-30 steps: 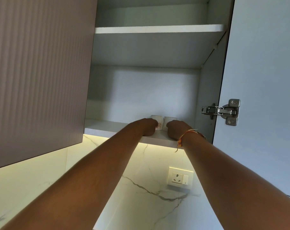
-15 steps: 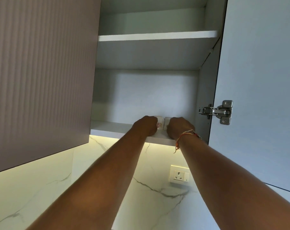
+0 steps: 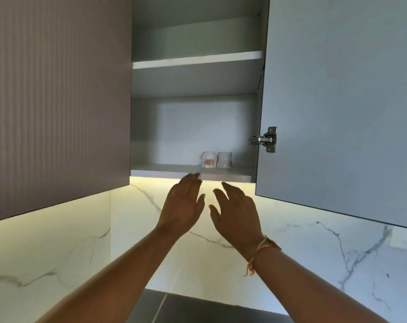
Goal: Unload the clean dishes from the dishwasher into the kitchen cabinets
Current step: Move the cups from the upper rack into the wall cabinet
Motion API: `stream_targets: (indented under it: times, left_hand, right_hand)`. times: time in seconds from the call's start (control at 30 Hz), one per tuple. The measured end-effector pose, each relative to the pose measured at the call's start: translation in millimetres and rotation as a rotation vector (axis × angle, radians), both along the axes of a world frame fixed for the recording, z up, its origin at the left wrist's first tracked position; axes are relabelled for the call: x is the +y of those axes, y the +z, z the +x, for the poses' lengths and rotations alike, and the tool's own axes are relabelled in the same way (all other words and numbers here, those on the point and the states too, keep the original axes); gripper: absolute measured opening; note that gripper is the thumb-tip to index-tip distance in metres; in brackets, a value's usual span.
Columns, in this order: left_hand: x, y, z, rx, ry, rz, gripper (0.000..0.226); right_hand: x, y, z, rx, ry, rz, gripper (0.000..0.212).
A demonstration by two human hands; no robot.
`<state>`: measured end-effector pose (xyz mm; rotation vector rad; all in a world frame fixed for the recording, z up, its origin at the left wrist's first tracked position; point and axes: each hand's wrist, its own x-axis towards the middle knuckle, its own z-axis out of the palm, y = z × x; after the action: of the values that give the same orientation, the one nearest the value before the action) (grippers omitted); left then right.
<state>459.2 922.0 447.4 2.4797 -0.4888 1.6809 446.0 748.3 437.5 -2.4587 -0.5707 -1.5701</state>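
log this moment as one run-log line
left hand: open, empty | right hand: open, empty | two cups: side by side on lower shelf | cabinet door: open

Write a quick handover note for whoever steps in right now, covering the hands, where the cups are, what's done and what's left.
Left hand: open, holding nothing, just below the bottom shelf.
Right hand: open, holding nothing, beside the left hand.
Two cups stand upright side by side on the bottom shelf, towards its right end. The cabinet door is open.
Done: both cups are put away.
Left: the dishwasher is out of view, so check it for more dishes; probably close the door when finished.
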Motion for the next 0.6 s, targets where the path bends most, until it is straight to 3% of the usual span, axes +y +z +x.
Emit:
stream_targets:
  times: [0.1,0.37,0.6]
  left_hand:
    - [-20.5,-38.9,-14.3,0.028,-0.018,0.08,0.043]
    - [-105.1,-138.4,-65.7,0.368,-0.111,0.07,0.05]
    - [-239.7,-199.6,-145.8,0.662,-0.281,0.006,0.052]
  right_hand:
    - [-20.7,-31.8,-12.1,0.108,-0.045,0.028,0.044]
    - [-99.2,-94.3,-76.9,0.41,-0.062,-0.003,0.042]
    - [-225.9,-163.3,-180.8,0.65,-0.163,0.039,0.046]
